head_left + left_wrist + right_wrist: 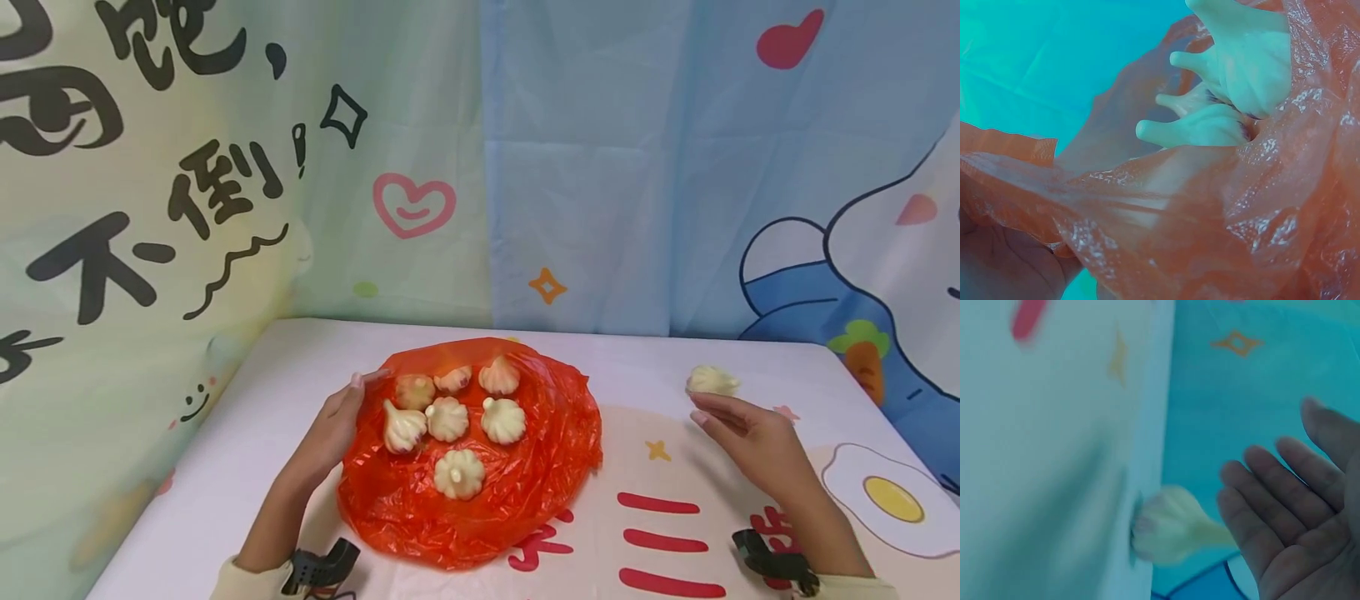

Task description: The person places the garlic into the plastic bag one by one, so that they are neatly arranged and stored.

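Several garlic bulbs (447, 418) lie in a red plastic bag (540, 467) that is spread out on the table; a few of their stems show in the left wrist view above the crinkled film. My left hand (337, 425) holds the bag's left rim, its fingers partly covered by the film. Off to the right, one more garlic bulb (711, 381) sits by itself on the table. My right hand (757, 437) is just in front of that bulb, its fingers slightly bent and nothing between them. The right wrist view shows the palm (1310, 562) bare, close to the bulb's stem.
The table (225, 433) has a printed cover with red strokes and a fried egg picture (892, 500). A printed curtain (577, 167) hangs behind the table and along its left side.
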Motion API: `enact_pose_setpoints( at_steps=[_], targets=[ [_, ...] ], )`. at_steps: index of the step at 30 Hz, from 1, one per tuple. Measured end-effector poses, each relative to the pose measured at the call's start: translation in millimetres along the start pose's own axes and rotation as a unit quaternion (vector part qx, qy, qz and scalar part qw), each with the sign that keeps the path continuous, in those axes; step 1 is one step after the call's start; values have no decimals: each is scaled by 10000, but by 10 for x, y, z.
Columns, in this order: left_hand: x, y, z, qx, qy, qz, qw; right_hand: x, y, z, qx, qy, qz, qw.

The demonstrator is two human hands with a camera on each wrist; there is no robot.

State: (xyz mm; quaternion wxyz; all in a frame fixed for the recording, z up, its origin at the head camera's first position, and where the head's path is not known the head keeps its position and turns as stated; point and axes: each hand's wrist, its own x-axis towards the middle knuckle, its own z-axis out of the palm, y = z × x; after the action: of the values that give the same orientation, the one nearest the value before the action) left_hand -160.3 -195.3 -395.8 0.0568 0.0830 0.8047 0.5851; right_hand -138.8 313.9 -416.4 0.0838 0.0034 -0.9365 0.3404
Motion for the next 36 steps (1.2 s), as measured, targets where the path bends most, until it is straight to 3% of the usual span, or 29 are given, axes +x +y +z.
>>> enact_pose_setpoints(
  at_steps=[9, 16, 24, 36],
  targets=[
    [0, 1, -20, -28, -37, 40, 10000, -13, 336, -165, -257, -46, 608, 9978],
    [4, -3, -24, -95, -32, -2, 10000, 52, 588, -220, 80, -57, 1153, 9933],
    [-4, -18, -29, -87, 16, -75, 9999, 237, 659, -116, 490, -215, 1086, 9927],
    [6, -28, -28, -240, -57, 1, 9997, 463, 590, 29, 514, -465, 975, 9928]
  ],
)
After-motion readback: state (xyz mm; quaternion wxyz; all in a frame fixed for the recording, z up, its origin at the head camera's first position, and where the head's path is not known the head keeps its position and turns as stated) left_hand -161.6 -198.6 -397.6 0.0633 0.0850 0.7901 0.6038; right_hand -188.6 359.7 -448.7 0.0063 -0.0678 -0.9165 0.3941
